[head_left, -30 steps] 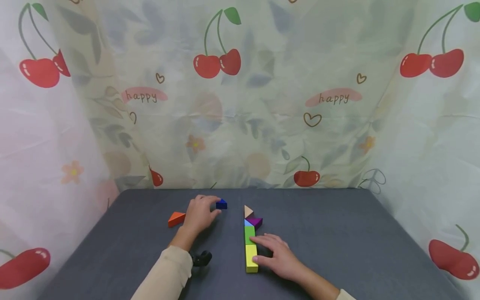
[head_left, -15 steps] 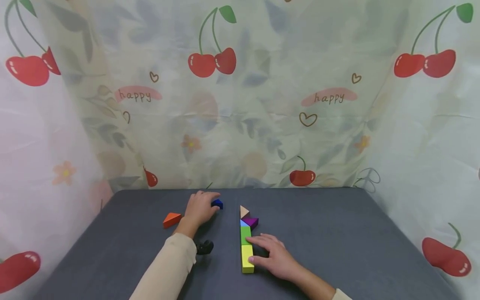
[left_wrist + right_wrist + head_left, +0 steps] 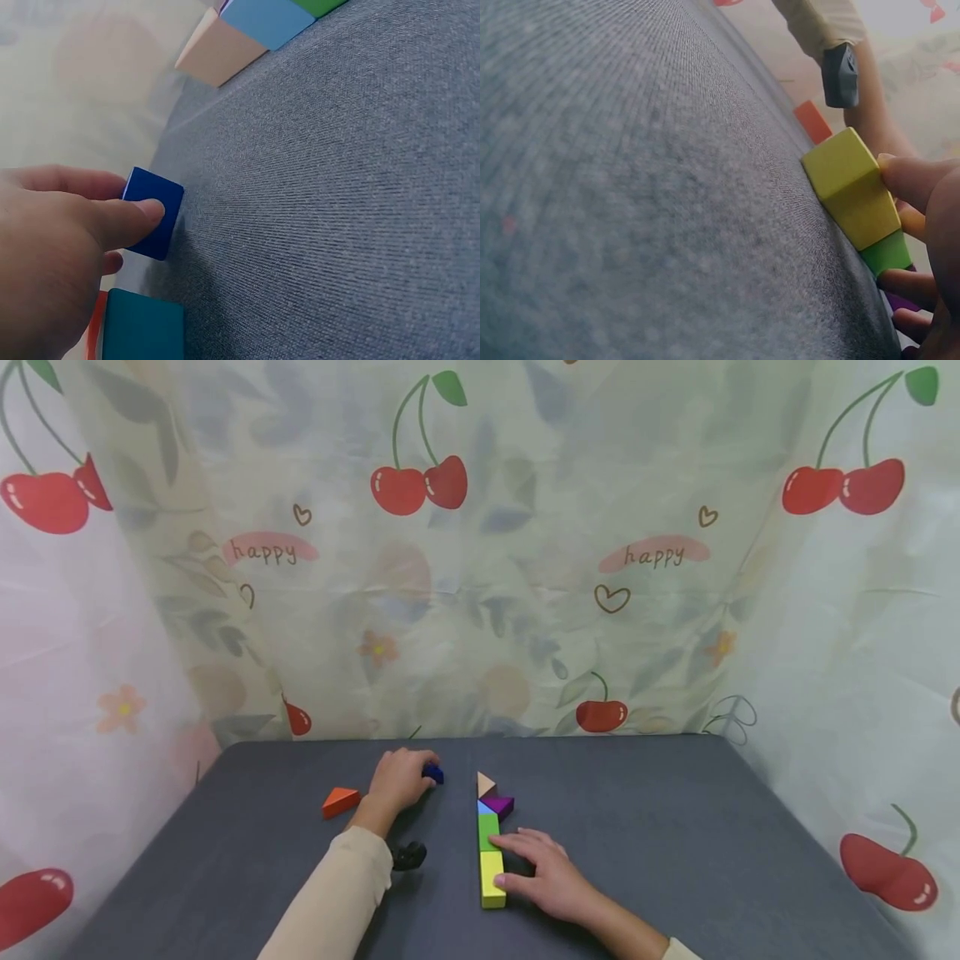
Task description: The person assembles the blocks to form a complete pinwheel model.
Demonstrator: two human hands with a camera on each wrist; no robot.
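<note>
On the grey table (image 3: 637,818), the row of blocks (image 3: 485,842) seems most at risk: the right hand (image 3: 547,872) rests with thumb and fingers apart, thumb against the yellow block (image 3: 490,868) and a fingertip at the green block (image 3: 487,827), so a sideways nudge could push them out of line. That bump could carry on to the purple block (image 3: 498,806), the pale wooden block (image 3: 485,785) and the light blue block (image 3: 483,807), which neither hand steadies. Near the left forearm, the orange block (image 3: 342,801) might be knocked by a careless swing. The left hand (image 3: 396,779) has thumb and finger clamped on the dark blue block (image 3: 156,187), left of the row and apart from it; an uneven pinch could let it twist or slip. Both sleeves run out of frame in the head view. A teal block (image 3: 144,326) is cut off in the left wrist view, and I cannot place it in the head view. Fingers cover part of the dark blue block, and whether its underside touches the table is unclear.
</note>
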